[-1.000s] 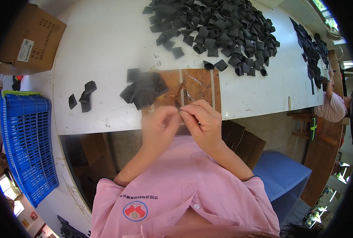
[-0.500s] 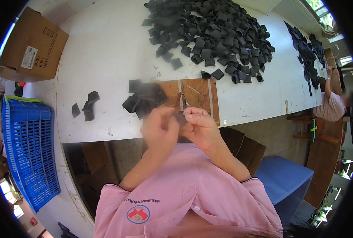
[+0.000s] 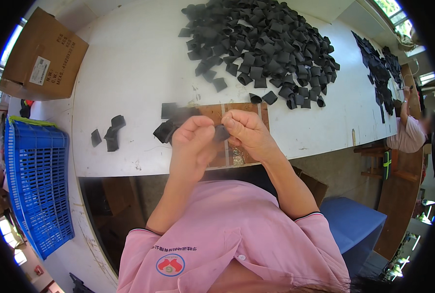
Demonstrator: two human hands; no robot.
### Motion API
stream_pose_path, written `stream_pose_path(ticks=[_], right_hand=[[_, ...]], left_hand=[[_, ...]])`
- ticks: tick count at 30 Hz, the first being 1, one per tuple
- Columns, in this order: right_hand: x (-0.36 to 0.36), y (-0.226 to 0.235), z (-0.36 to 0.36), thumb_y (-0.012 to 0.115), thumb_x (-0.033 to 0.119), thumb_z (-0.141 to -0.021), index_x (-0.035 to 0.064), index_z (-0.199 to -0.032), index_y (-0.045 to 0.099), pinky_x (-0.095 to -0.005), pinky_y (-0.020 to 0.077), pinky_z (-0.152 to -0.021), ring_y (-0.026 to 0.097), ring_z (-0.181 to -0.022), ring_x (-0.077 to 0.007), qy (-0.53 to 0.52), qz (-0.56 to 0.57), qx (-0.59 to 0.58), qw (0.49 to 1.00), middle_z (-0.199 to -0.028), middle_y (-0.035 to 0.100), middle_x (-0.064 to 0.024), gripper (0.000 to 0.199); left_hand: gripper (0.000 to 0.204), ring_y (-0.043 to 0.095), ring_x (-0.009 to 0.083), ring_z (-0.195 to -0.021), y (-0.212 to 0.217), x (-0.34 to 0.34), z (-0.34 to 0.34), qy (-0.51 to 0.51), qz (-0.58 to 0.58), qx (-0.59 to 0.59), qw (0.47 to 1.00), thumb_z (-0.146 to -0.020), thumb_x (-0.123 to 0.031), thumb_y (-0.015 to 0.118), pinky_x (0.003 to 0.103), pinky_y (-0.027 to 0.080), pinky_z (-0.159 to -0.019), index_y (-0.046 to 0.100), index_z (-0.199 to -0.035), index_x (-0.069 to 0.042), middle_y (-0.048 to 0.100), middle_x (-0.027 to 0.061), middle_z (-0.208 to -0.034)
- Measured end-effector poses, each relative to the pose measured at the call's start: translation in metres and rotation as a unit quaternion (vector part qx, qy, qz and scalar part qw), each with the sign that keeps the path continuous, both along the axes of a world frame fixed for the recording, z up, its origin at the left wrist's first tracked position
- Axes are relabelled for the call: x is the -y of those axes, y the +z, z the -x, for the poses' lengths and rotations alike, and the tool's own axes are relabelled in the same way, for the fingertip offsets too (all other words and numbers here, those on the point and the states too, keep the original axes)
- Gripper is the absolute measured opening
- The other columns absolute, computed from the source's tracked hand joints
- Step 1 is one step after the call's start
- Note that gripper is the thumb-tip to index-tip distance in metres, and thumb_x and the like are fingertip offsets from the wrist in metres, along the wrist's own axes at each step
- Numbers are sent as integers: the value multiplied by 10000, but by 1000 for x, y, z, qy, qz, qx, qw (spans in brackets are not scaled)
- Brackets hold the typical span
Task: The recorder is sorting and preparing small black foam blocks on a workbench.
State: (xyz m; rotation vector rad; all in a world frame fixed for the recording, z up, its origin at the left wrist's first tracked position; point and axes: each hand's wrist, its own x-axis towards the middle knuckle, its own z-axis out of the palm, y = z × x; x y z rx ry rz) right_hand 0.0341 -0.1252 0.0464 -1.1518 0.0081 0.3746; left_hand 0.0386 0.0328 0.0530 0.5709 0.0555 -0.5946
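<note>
Between my two hands, over the front edge of the white table (image 3: 115, 73), is a small black fabric piece (image 3: 221, 133). My right hand (image 3: 249, 133) pinches it from one side with thumb and bent fingers. On its other side, the curled fingers of my left hand (image 3: 193, 141) close on it, partly smeared by motion. Under the hands lies a brown board (image 3: 251, 110) with pale strips across it. A small heap of black fabric pieces (image 3: 164, 131) sits just beyond my left hand, partly hidden by it.
A large pile of black fabric pieces (image 3: 271, 44) covers the far middle of the table. Several loose pieces (image 3: 112, 138) lie at the left. A cardboard box (image 3: 46, 53) and a blue basket (image 3: 39, 180) stand further left. Another person (image 3: 408, 129) works at the right.
Both hands have moved up and away from me over the board, with the black fabric piece still between them. The dark pointed tool seen on the board earlier is now hidden.
</note>
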Motion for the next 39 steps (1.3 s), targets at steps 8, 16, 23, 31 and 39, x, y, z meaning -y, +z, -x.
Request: stream_pose_path(ticks=[8,16,23,31,39], right_hand=[[-10,22,19,642,224,-751,-9,-934,526,-245,410,-483,516,-624,-175,-227,347,334,846,-795,515,-86,319],[-22,27,12,676,88,-612,-6,-833,549,-275,428,-481,514,-619,-197,-288,493,488,660,-755,490,-72,272],[-14,12,10,588,-7,-571,-18,-766,542,-269,391,-464,457,-575,-195,-242,508,515,647,-696,457,-62,201],[-18,31,9,584,14,-599,18,-714,537,-285,400,-476,487,-586,-199,-172,541,487,663,-689,487,-67,125],[25,44,-16,461,168,-881,-43,-859,582,-167,348,-503,429,-545,-40,-292,273,126,908,-633,519,-9,244]], left_hand=[[251,519,166,-858,15,9,-13,153,-361,474,789,-757,-51,608,262,412,-760,553,-990,23,544,95,-937],[100,496,146,-797,26,19,3,251,-140,174,942,-859,-112,507,285,399,-763,525,-831,-18,538,78,-853],[88,465,123,-775,12,13,10,231,-166,181,941,-843,-100,535,250,367,-746,523,-820,-16,532,69,-843],[83,468,121,-772,-3,5,0,241,-217,232,917,-812,-81,569,239,359,-728,521,-802,-13,538,63,-810],[264,496,294,-864,-93,-107,-69,330,-788,280,438,-733,-11,520,340,425,-733,519,-995,27,524,162,-937]])
